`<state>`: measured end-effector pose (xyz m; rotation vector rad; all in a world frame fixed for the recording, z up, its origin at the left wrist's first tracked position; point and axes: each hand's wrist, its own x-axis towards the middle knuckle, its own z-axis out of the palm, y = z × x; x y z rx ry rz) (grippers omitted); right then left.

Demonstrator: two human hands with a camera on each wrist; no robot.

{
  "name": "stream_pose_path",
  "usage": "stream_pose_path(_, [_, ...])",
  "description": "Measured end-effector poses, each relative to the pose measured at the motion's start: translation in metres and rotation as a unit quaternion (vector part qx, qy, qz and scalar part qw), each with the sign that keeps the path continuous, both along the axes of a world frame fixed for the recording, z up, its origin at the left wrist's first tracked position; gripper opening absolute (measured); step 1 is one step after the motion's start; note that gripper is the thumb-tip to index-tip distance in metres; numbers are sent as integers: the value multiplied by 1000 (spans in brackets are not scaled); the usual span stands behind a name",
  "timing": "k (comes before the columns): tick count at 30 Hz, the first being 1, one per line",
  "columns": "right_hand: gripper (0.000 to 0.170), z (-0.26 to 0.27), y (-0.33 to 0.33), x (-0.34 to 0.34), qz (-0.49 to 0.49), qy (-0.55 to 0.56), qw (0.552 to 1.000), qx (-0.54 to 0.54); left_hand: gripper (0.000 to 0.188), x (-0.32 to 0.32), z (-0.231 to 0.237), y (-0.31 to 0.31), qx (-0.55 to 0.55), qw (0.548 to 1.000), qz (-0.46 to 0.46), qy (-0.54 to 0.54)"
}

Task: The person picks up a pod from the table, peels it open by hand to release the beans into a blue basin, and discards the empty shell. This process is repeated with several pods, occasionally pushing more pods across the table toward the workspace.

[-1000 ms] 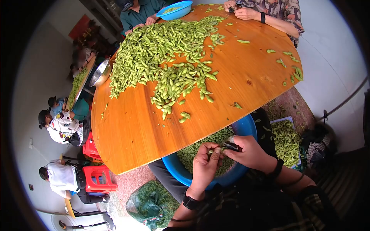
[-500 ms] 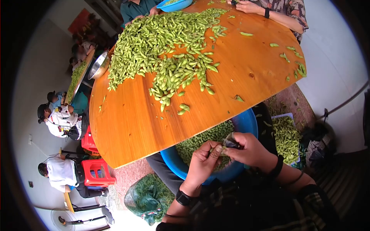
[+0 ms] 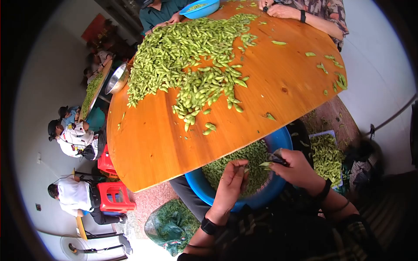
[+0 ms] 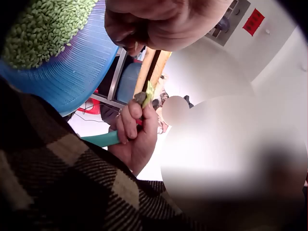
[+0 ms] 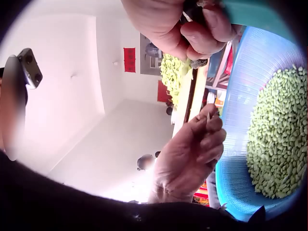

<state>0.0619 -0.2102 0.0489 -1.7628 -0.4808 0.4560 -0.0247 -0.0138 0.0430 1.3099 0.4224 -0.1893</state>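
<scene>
Over the blue basin (image 3: 285, 135) of shelled green beans (image 3: 257, 153), the two hands are apart. The left hand (image 3: 230, 185) pinches a small pale piece (image 5: 208, 121) between thumb and curled fingers. To its right, the right hand (image 3: 297, 170) grips a dark tool (image 3: 278, 159) and pinches a green pod (image 3: 265, 164) that points toward the left hand. In the left wrist view the pod (image 4: 149, 94) stands up from the right hand (image 4: 134, 132), beside a dark fingertip piece; a teal handle (image 4: 102, 139) shows below the fingers.
Unshelled pods (image 3: 174, 52) are heaped on the wooden table (image 3: 161, 143), whose near edge overhangs the basin. A tray of pods (image 3: 326, 156) stands at right, and a green mesh bag (image 3: 170, 224) lies at lower left. Other people sit across the table and at far left.
The hands, together over the basin before, have separated; the right hand has shifted right with a pod, while the left pinches a small piece. The head view has shifted slightly.
</scene>
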Motion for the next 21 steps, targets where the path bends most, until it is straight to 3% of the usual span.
stream_pose_path(3, [24,-4,11,-10,13,-48,998,31,20,11,5,-16,50,995,-4,-86])
stream_pose_path(5, [26,-11,17,-13,13,-59,997,53,20,13,-4,-18,144,976,-40,-156])
stream_pose_path(8, [22,-13,22,-16,-10,-211,977,19,22,12,-3,-19,192,967,-49,-162])
stream_pose_path(15, [18,-3,26,-20,-14,-275,961,-16,24,9,-1,-25,289,937,-78,-180])
stream_pose_path(18, [17,-10,30,-21,-34,-288,956,-38,20,11,-8,-28,262,957,-27,-121])
stream_pose_path(20, [18,-15,24,-18,-68,-310,947,-54,18,10,-16,-23,233,968,5,-96])
stream_pose_path(21, [17,-21,15,-16,-108,-314,941,-59,18,7,-18,-17,295,947,-38,-122])
